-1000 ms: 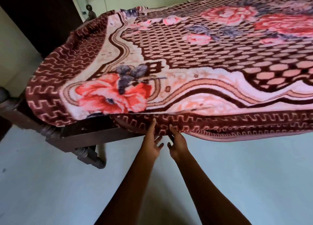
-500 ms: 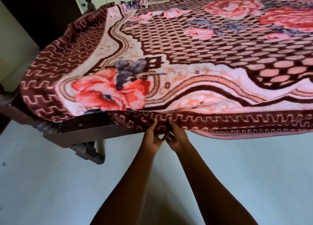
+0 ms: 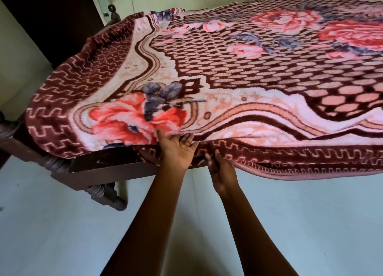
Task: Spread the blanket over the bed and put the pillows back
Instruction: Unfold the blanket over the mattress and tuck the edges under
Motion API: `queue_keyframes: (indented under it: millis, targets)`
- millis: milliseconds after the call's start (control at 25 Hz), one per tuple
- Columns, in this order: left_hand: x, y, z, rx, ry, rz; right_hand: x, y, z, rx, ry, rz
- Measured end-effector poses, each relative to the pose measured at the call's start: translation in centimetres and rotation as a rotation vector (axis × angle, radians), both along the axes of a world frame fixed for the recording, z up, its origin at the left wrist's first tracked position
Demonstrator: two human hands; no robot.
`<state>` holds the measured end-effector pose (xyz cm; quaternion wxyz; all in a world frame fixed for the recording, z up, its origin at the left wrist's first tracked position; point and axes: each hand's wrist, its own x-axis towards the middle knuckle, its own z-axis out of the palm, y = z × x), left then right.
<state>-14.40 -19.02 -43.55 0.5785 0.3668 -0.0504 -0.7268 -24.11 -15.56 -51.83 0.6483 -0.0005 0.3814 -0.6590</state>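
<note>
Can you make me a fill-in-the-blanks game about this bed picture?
The blanket is spread over the ___.
The left hand and right hand both touch the blanket's near ___.
The left hand's palm faces ___.
The wooden leg stands on a pale ___.
Missing words: bed, edge, up, floor.

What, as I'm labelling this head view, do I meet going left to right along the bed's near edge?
In order: carved bed leg → bare wooden rail → left hand → right hand → blanket's hanging border.
</note>
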Motion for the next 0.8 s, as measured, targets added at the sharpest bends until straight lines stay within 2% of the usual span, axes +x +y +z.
queue_keyframes:
  millis: [200, 320, 440, 600, 800]
  targets:
    - [-0.6, -1.0, 0.4, 0.044, 0.144, 0.118, 0.2, -0.2, 1.0, -0.163, -0.236, 0.027]
    - [-0.8, -0.9, 0.2, 0.098, 0.067, 0.142, 0.3, 0.5, 1.0, -0.160, -0.261, 0.033]
    - [-0.4, 0.3, -1.0, 0.061, 0.220, 0.180, 0.3, 1.0, 0.9, -0.144, -0.258, 0.023]
    - [0.4, -0.3, -1.5, -0.013, 0.318, 0.180, 0.5, 0.4, 1.3, -0.158, -0.260, 0.011]
    - [1.5, -1.4, -1.7, -0.099, 0.273, 0.076, -0.3, -5.8, 2.4, -0.194, -0.339, -0.124]
